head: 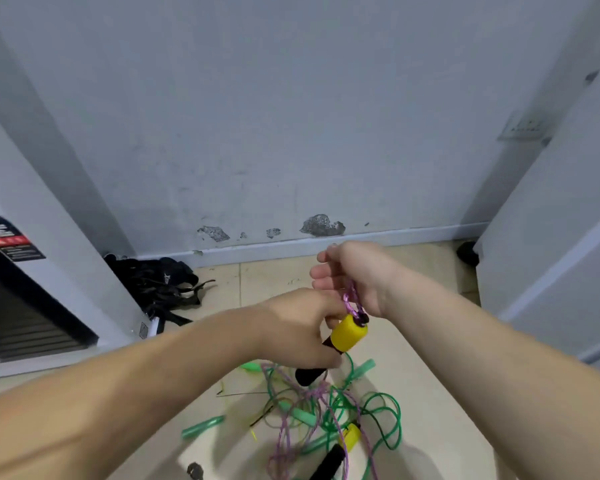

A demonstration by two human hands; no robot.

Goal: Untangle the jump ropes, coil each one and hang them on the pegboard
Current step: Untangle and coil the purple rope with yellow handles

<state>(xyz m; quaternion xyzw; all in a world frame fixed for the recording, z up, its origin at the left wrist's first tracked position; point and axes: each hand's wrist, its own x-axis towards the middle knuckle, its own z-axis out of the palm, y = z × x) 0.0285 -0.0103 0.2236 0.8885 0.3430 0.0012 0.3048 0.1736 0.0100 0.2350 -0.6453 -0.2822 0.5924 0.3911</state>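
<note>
My left hand (pixel 300 329) grips a jump-rope handle (pixel 347 332) with a yellow head and black grip, held above the floor. My right hand (pixel 352 271) pinches the purple rope (pixel 352 299) just above that handle's head. Below, on the tiled floor, lies a tangle of purple rope (pixel 288 441) and green rope (pixel 385 420) with several green handles (pixel 201 426). A second yellow-and-black handle (pixel 340 448) lies in the tangle. No pegboard is in view.
A grey wall (pixel 291 116) rises ahead with a skirting board at its foot. Black straps (pixel 160 282) lie heaped in the left corner beside a dark panel with a label (pixel 11 242). A white panel (pixel 551 254) stands on the right. A small dark object (pixel 194 471) lies near the bottom edge.
</note>
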